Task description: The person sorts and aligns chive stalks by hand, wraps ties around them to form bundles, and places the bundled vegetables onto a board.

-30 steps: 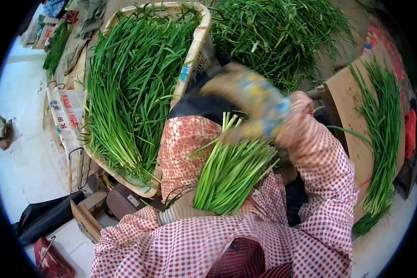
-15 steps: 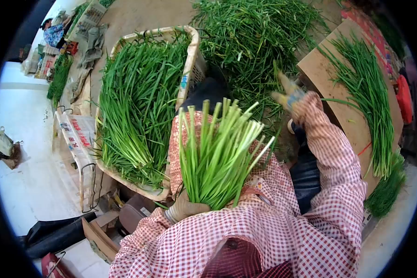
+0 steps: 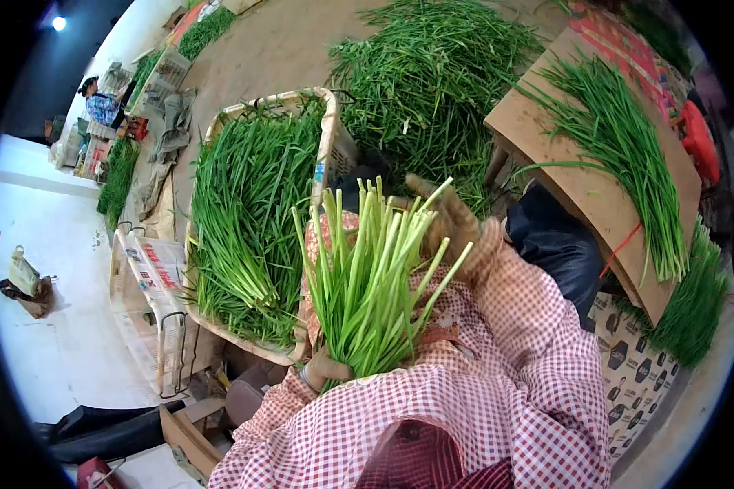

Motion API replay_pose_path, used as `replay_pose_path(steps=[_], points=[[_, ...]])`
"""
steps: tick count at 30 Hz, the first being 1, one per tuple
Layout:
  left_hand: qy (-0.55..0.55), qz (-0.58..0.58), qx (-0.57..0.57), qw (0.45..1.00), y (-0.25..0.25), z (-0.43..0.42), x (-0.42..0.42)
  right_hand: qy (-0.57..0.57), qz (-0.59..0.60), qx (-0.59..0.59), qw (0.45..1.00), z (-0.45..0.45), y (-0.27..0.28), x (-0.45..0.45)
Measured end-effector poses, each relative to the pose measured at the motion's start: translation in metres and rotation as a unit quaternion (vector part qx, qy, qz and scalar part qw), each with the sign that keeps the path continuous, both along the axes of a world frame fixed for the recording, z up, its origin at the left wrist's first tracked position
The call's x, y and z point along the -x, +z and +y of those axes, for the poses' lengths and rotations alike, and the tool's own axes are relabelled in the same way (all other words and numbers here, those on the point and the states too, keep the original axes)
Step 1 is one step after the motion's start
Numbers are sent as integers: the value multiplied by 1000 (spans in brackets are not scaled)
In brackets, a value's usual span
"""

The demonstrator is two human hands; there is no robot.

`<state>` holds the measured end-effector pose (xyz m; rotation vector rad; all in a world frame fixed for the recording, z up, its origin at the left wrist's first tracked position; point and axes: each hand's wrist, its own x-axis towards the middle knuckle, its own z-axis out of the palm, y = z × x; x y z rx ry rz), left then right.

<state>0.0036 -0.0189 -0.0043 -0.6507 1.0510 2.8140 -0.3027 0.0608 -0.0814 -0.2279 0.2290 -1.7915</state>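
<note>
In my gloved left hand, low at my lap, is a bunch of garlic chives. Its pale stem ends point up and away from me, slightly fanned out. My right hand, gloved as well, is smeared by motion just behind the stem ends on the right. Whether it touches the stems or holds anything cannot be made out. Left of the bunch stands a cream plastic basket filled with more chives. Beyond my hands a large loose heap of chives lies on the floor.
A brown board at my right bears loose chives and a red string. More chives are below it. A white crate stands left of the basket. Another person sits far left.
My right hand has come from beside the floor heap, leftward and nearer, to the bunch's stem ends. My left hand still grips the bunch. The whole view has shifted somewhat.
</note>
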Motion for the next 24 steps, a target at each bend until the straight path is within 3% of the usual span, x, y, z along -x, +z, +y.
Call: replay_pose_path(steps=[1,2,4,6,7,8,10,12,13,14,15,16,17,18,20,24], points=[[7,-1,-11,1000,-1,0,0,-16,45,-76,996,-3,28,8],[14,0,-21,1000,-1,0,-2,-20,44,-78,996,-9,34,13],[33,1,-43,999,-4,-1,-6,32,149,-119,981,-20,6,35],[51,3,-66,997,-8,-2,-10,50,213,-204,954,-9,45,32],[60,5,-74,995,-10,-4,-12,27,432,-316,845,-10,34,39],[67,6,-84,994,-13,-5,-14,2,619,-404,674,-7,17,49],[77,8,-105,991,-18,-6,-16,-219,699,-457,504,12,-2,56],[85,11,-129,988,-24,-6,-15,-206,569,-447,659,26,35,59],[89,12,-141,986,-27,-5,-15,-332,623,-377,600,27,56,40],[93,13,-159,983,-30,-2,-13,-337,680,-292,582,32,84,22],[95,14,-179,979,-32,0,-12,-325,761,-229,513,31,103,7],[96,16,-194,976,-34,1,-10,-234,777,-206,546,33,107,-7],[99,16,-214,972,-36,2,-8,-129,825,-241,495,32,125,-23],[86,4,-190,978,-37,0,-4,-91,822,-249,504,26,117,-35],[78,3,-90,993,-21,-5,0,-47,806,-271,525,17,101,-41],[64,-22,-97,993,-33,-8,-15,-73,825,-227,512,7,74,-38]])
